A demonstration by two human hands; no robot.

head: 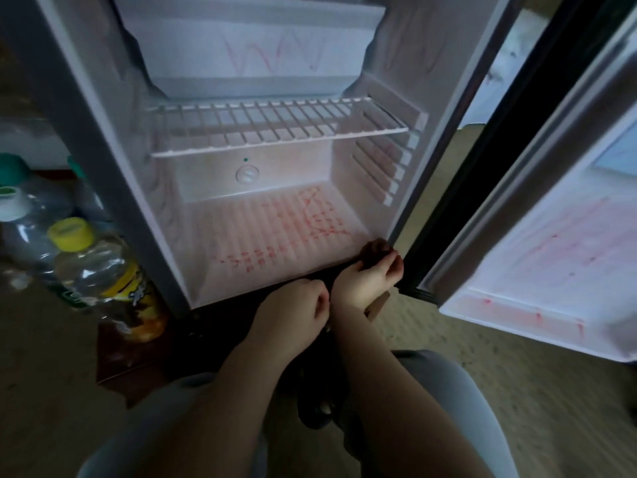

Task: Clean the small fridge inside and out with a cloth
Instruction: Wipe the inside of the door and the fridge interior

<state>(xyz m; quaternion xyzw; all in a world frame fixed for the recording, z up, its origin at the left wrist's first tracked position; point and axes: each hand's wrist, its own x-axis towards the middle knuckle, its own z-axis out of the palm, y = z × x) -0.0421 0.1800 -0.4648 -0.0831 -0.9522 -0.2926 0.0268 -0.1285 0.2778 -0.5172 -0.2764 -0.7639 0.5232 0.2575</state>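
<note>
Gripping a bunched dark brown cloth (377, 250) at the near right corner of the open white small fridge (293, 167) (its ribbed floor smeared red), the right hand (367, 279) curls round it; the left hand (299, 307), just beside, is clenched on nothing.

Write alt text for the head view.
A right hand holds a dark cloth at the front right corner of an open small fridge with red scribbles inside. The left hand is curled beside it; bottles stand left.

floor (465, 374): speckled beige | brown board (113, 360) at fridge (113, 167) base, left | bottles (100, 270) clustered beside fridge, left
</note>
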